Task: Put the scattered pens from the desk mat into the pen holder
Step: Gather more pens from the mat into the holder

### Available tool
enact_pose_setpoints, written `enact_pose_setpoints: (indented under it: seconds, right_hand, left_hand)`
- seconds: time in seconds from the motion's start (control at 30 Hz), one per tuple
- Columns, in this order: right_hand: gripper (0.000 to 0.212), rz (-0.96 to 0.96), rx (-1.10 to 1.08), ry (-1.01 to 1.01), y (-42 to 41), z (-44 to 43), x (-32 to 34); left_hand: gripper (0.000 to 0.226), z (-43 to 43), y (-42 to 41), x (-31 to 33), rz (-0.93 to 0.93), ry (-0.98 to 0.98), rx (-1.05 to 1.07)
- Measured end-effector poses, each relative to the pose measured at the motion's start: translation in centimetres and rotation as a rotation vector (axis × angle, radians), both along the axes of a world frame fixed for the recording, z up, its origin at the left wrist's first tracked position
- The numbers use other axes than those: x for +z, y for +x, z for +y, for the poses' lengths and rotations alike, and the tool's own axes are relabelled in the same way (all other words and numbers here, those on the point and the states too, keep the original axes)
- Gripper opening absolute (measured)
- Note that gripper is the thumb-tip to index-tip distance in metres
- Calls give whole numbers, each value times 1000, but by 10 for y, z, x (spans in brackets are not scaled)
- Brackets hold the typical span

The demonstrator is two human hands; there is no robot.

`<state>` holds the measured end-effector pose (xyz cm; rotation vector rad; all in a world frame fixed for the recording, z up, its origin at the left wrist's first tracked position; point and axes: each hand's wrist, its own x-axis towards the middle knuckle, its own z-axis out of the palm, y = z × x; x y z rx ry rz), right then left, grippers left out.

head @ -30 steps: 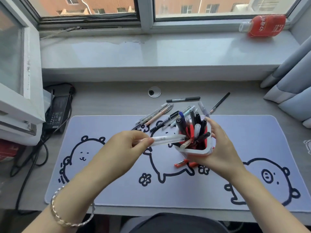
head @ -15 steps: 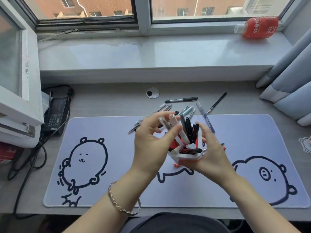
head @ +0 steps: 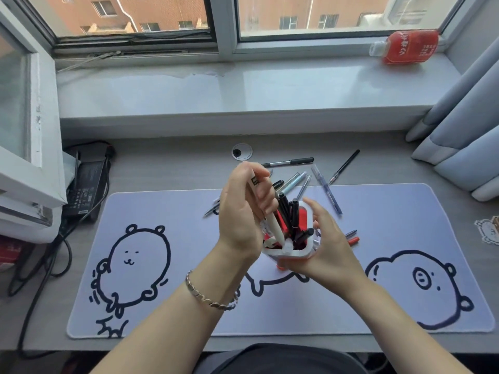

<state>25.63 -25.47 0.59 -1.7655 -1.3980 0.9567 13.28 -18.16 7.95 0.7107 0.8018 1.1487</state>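
My right hand grips the white pen holder with a red inside, lifted just above the lilac desk mat. Several black pens stand in it. My left hand is shut on a white pen, held steeply with its lower end inside the holder. Loose pens lie fanned behind the hands at the mat's far edge. A clear blue pen lies to their right, and a red pen shows beside my right hand.
A black pen and a thin black pen lie on the grey desk beyond the mat. A round cable grommet sits behind them. A power brick with cables is at left, a red bottle on the windowsill, curtains at right.
My left hand brought a clear pen to the holder, then came up with a white pen and now lowers its end into the holder. The holder stays in my right hand.
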Motion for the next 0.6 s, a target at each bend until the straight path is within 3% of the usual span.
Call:
enact_pose_setpoints:
  seconds: [0.2,0.27,0.47,0.53,0.6]
  right_hand:
    - [106,17,-11,-12,0,1,2]
    - [104,22,-26,-9,2,2,1]
    - [107,-24,-9,-1,2,2,-2]
    - [106,-7,-14,13,1,0,-4]
    - [102,12,-29,42,0,0,-8]
  left_hand:
    - [27,5,-4,2,-105,-62,-19]
    - [25,4,-7,-2,-33,11,-65]
    - [34,-14,-31,-38,791,702,-150]
    - [38,-20,-36,-51,1039,915,-82]
    - [40,-21,-35,-56,1209,921,16]
